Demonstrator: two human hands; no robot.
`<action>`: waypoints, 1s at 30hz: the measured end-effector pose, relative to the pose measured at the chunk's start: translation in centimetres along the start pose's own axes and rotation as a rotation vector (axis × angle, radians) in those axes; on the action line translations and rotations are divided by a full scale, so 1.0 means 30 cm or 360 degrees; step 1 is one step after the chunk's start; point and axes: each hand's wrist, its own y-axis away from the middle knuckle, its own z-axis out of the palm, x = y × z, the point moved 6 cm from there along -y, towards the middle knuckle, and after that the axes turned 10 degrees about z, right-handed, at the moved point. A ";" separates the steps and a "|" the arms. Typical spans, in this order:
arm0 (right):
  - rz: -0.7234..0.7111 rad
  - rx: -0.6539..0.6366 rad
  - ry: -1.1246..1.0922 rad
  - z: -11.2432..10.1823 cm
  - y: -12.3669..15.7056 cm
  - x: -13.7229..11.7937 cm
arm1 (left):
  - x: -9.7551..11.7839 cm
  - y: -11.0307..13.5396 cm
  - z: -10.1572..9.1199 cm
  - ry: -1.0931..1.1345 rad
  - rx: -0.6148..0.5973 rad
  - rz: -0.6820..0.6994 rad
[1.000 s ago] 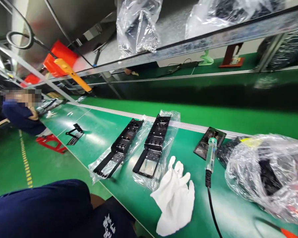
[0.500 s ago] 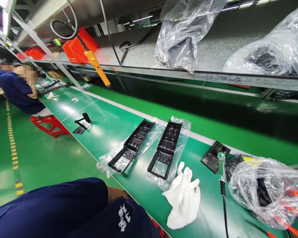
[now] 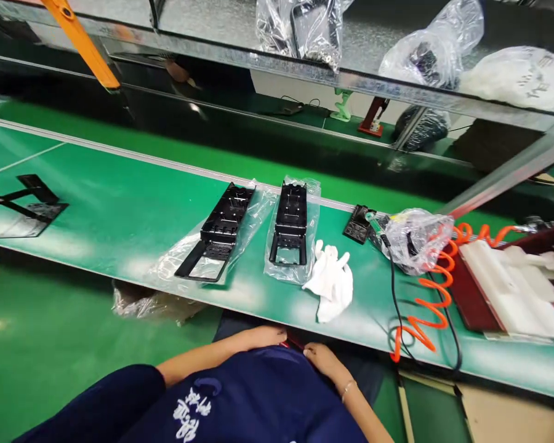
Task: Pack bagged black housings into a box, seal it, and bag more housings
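My left hand [image 3: 268, 335] rests low in front of my body, just under the bench's near edge. My right hand [image 3: 322, 357], with a bracelet at the wrist, lies beside it a little to the right. Something red shows between them, perhaps the seat I am on. The fingers of both hands are mostly hidden. On the bench in front lie two black hinged frames, a left one [image 3: 224, 223] and a right one [image 3: 290, 215], each on clear plastic wrap. A white glove [image 3: 332, 280] lies crumpled to the right of them. No hand touches these things.
A black folding stand [image 3: 32, 206] sits at the left. Rightward are a black plate [image 3: 356, 224], a green-handled corded tool [image 3: 375, 223], a plastic bag [image 3: 418, 240], an orange coiled hose [image 3: 436, 295] and a red bin [image 3: 477, 301]. An orange tool [image 3: 85, 46] hangs at upper left.
My view has swung to the right, so the co-worker at the left is out of sight. Both my hands have come into view. The frames and glove lie as before.
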 end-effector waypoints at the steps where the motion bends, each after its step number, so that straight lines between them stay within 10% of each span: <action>1: -0.0051 0.0016 -0.0045 -0.004 0.055 -0.002 | -0.006 0.013 0.004 -0.0015 -0.0069 0.0004; 8: -0.0490 0.0618 -0.0845 -0.148 0.435 -0.157 | 0.193 0.194 -0.072 0.0025 -0.0375 0.0304; 14: -0.0444 0.1614 -0.0182 -0.355 0.440 -0.369 | 0.500 0.079 -0.160 -0.0386 0.0046 0.0554; 20: -0.0313 0.1614 -0.0391 -0.453 0.455 -0.324 | 0.600 -0.016 -0.093 -0.0648 0.0159 0.0640; 30: -0.0690 0.1013 -0.1425 -0.371 0.500 -0.307 | 0.570 -0.141 -0.018 -0.0173 0.0200 0.0495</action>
